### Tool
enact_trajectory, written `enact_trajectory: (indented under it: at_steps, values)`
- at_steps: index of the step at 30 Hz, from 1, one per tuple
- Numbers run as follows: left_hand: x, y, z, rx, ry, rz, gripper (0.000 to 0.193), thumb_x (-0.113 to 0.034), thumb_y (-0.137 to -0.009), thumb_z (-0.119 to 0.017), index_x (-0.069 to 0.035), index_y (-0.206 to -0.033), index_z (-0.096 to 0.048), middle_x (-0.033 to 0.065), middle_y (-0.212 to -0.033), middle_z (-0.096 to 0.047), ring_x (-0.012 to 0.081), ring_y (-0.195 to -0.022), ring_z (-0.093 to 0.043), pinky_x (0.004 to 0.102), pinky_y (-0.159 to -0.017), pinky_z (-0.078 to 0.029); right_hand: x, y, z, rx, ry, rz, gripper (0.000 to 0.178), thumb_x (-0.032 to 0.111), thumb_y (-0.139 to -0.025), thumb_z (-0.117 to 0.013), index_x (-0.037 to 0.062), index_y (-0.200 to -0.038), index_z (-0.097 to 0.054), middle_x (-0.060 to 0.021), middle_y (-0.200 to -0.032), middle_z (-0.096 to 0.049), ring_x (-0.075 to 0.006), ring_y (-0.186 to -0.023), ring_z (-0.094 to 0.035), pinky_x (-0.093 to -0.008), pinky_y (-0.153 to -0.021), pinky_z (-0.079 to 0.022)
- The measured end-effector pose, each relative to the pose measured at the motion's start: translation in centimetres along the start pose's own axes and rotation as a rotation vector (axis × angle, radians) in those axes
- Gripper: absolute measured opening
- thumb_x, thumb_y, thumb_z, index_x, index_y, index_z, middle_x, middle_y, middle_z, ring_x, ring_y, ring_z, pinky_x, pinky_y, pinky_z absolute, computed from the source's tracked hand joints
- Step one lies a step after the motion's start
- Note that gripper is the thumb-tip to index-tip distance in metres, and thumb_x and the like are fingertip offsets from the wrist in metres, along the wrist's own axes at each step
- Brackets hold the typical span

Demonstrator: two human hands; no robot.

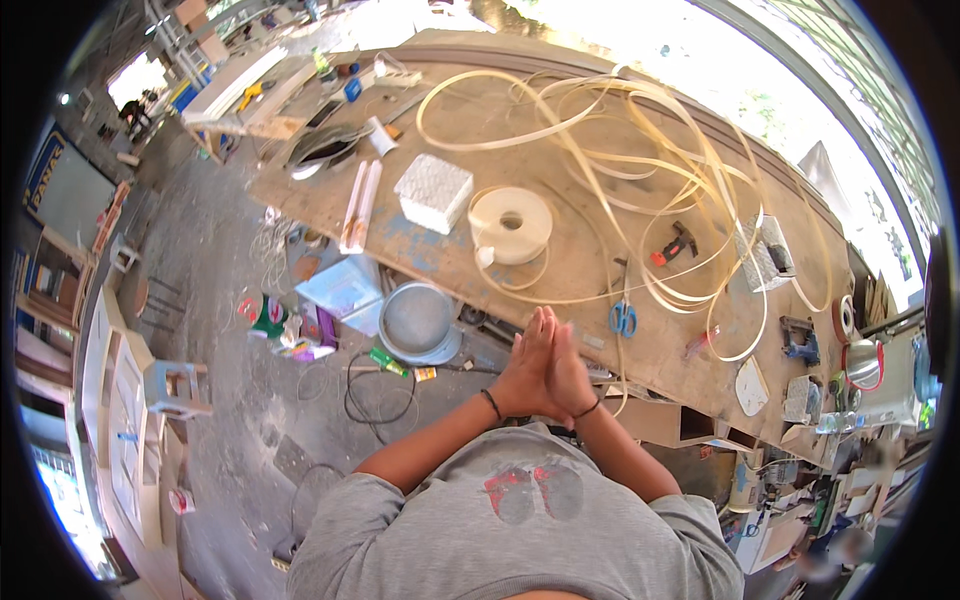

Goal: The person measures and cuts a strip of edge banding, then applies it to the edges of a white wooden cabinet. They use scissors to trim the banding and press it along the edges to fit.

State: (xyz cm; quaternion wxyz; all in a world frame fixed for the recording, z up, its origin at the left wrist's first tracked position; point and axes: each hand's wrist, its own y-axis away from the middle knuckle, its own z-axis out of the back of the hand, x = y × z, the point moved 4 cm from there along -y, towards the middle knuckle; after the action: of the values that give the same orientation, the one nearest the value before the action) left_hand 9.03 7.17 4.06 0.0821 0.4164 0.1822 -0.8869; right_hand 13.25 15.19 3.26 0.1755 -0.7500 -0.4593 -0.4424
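Our left hand (526,368) and right hand (570,376) pressed together, nothing showing between
Scissors (623,308) look light, stiff; we'd take the loops (632,320).

I am wearing a grey shirt (410,545), its chest print (511,497) showing darker grey patches splashed with red. Black bands (490,404) are circling my wrists. Before me the table (650,347) is showing brown, mottled with bluish patches. The roll (510,247) is looking cream, and the loose strip (480,148) is curling in pale yellow. The scissors (623,319) are displaying blue handles; the hammer (672,247) is mixing black with orange-red. A block (430,190) is appearing white, finely speckled with grey. The bucket (425,356) is showing bluish grey, and the floor (230,250) is spreading grey, blotched paler.
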Motion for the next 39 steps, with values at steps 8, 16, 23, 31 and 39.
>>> enact_trajectory:
  at_steps: [8,16,23,31,39]
  values:
    - [3.1,-8.3,8.9,-0.284,-0.251,-0.093,0.139,-0.070,-0.054,-0.077,0.001,-0.149,-0.007,0.0287,-0.154,-0.008,0.0413,-0.144,-0.011,0.0591,-0.111,-0.015,4.6,1.0,0.4,0.411,-0.109,-0.295,0.073,0.052,-0.100,-0.032,0.0152,-0.153,0.002,-0.0156,-0.154,-0.025,-0.0237,-0.140,-0.029,-0.0388,-0.110,-0.029]
    - [15.7,-7.3,14.1,-0.572,0.086,0.453,0.093,-0.042,-0.080,-0.074,0.008,-0.143,-0.026,0.0284,-0.146,-0.030,0.0368,-0.135,-0.034,0.0416,-0.110,-0.030,1.6,-2.5,3.8,-0.069,0.413,-0.202,0.052,0.025,-0.092,-0.063,0.0030,-0.137,-0.047,-0.0131,-0.124,-0.060,-0.0196,-0.109,-0.059,-0.0295,-0.089,-0.047]
    - [24.1,-4.9,12.9,-0.352,0.220,0.604,0.080,-0.029,-0.081,-0.072,0.008,-0.139,-0.032,0.0289,-0.137,-0.042,0.0358,-0.131,-0.040,0.0402,-0.108,-0.034,-0.3,-8.3,3.2,-0.085,1.532,0.297,0.041,0.019,-0.077,-0.069,0.0088,-0.116,-0.063,-0.0159,-0.122,-0.057,-0.0345,-0.119,-0.049,-0.0457,-0.098,-0.039]
    - [25.2,-4.3,11.5,-0.169,-0.144,0.392,0.083,-0.017,-0.069,-0.073,0.008,-0.138,-0.034,0.0289,-0.137,-0.042,0.0414,-0.128,-0.040,0.0447,-0.109,-0.032,-4.4,-11.3,2.4,0.012,1.841,0.365,0.038,0.019,-0.074,-0.067,0.0116,-0.110,-0.064,-0.0136,-0.129,-0.051,-0.0310,-0.125,-0.044,-0.0523,-0.101,-0.033]
    - [25.8,-6.1,10.4,-0.138,-0.322,0.332,0.081,-0.025,-0.064,-0.077,-0.004,-0.135,-0.044,0.0152,-0.136,-0.046,0.0321,-0.127,-0.041,0.0463,-0.103,-0.031,-5.7,-12.3,0.9,-0.085,1.762,0.341,0.035,0.021,-0.073,-0.067,0.0127,-0.106,-0.064,-0.0124,-0.134,-0.049,-0.0298,-0.126,-0.043,-0.0530,-0.101,-0.032]
